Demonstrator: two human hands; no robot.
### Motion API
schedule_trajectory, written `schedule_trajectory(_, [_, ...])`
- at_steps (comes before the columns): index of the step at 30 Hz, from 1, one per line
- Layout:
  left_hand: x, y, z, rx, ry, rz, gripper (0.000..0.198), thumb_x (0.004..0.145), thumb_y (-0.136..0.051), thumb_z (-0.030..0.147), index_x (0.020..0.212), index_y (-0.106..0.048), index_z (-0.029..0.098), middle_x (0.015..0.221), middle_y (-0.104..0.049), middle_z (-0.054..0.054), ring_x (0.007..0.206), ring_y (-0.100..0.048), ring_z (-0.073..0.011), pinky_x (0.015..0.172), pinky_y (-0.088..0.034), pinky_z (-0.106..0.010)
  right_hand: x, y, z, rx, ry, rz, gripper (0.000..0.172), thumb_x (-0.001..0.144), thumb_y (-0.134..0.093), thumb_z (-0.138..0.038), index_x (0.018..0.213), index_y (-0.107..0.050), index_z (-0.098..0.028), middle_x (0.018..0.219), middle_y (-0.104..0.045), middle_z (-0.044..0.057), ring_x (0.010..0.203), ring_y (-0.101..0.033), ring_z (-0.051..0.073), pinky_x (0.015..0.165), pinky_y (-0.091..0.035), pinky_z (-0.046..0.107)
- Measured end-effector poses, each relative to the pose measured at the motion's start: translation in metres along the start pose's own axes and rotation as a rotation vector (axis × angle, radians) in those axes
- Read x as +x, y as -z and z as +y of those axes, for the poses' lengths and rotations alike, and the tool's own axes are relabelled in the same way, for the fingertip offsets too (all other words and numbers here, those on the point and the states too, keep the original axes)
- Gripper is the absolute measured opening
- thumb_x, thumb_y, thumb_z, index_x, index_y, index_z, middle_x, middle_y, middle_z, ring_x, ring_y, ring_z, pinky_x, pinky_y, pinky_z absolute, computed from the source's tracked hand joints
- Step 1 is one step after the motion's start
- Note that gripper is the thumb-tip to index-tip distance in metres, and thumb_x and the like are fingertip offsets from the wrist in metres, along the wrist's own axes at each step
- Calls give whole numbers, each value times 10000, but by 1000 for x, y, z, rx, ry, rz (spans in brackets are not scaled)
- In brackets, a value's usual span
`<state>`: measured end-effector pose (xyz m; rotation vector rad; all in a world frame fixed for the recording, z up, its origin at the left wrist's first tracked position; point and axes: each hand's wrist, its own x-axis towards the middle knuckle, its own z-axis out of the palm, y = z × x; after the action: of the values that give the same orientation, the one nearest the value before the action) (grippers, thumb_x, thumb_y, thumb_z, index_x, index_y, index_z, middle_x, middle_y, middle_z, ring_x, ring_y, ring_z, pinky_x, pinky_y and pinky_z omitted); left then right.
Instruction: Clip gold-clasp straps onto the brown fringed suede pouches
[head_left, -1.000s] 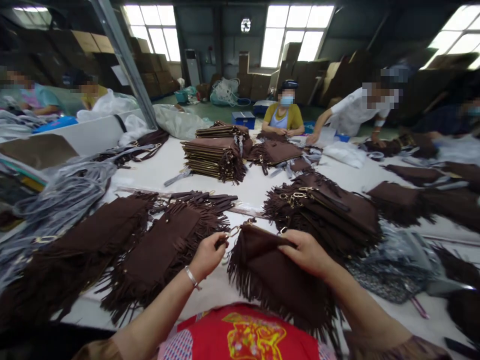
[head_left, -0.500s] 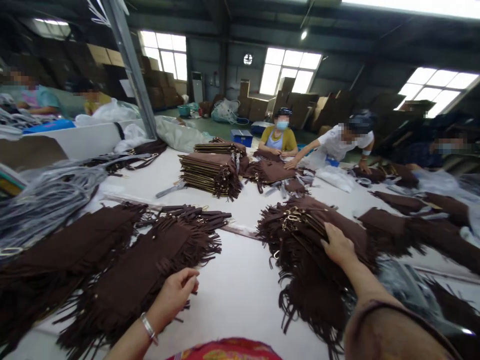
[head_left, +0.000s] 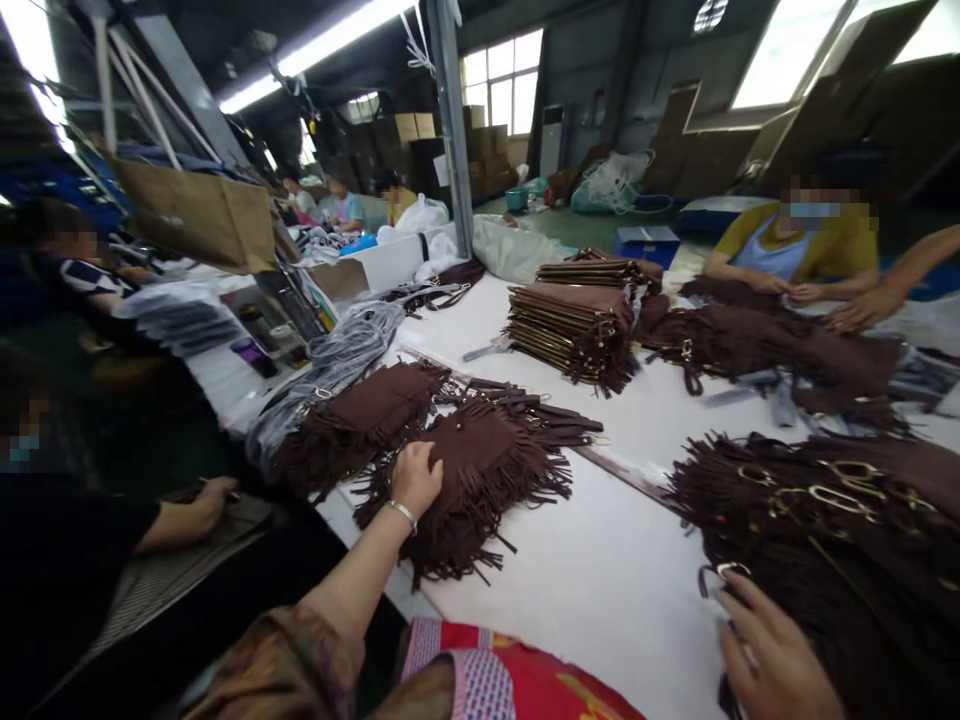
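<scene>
My left hand (head_left: 417,480), with a bangle at the wrist, is at the left edge of a dark brown fringed bag (head_left: 480,440). Its fingers curl down over that edge, the tips hidden. Beyond it lies another fringed bag (head_left: 382,400), with brown straps (head_left: 555,405) behind the nearer one. At the lower right, my right hand (head_left: 780,645) has its fingers apart and holds nothing I can see. Just past its fingertips is a gold metal ring (head_left: 733,570) on a pile of fringed bags (head_left: 840,560) with several gold clasps on top.
A neat stack of brown bags (head_left: 566,325) stands mid-table. Grey wrapped straps (head_left: 352,340) lie at the left. Across the table a person in a yellow top (head_left: 802,240) works beside another person's arm (head_left: 900,280). A seated co-worker's hand (head_left: 199,512) is at the lower left.
The view has swung left. My left hand has moved from the near right side of the fringed bag onto its left edge. My right hand has come off the pile towards me.
</scene>
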<state>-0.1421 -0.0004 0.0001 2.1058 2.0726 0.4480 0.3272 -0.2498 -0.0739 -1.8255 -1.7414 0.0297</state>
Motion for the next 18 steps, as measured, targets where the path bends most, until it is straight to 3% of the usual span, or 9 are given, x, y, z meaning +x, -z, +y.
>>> schedule_trajectory(4, [33,0,-30,74,119,-129,543,796,-626,395,1237,-556,87,1197,-598,-199,1112,-574,-293,976,-423,-359,-14,-45,-50,119,269,-112,352,772,-581,-237,1107,-653,-320,1287,-609,91,1124,-617,318,885,-579,450])
schedule_trajectory(8, [44,3,-37,77,100,-206,492,733,-695,382,1146,-616,127,1125,-643,-156,1028,-617,-263,892,-449,-308,-17,-52,-58,194,338,-152,379,770,-583,-204,1115,-654,-341,1240,-650,79,1080,-652,280,820,-617,361])
schedule_trajectory(14, [34,27,-2,32,-55,-288,114,731,-649,270,808,-653,185,836,-689,-66,831,-645,-222,730,-439,-277,-13,-43,-66,207,271,-94,291,798,-585,-227,1054,-700,-304,1130,-706,85,983,-696,261,782,-624,321])
schedule_trajectory(18, [11,47,43,-48,-193,-278,117,758,-633,305,771,-601,193,788,-665,-34,763,-622,-187,683,-414,-261,-4,-32,-95,340,36,-143,218,830,-584,-321,993,-727,-288,1109,-710,92,998,-688,273,848,-601,378])
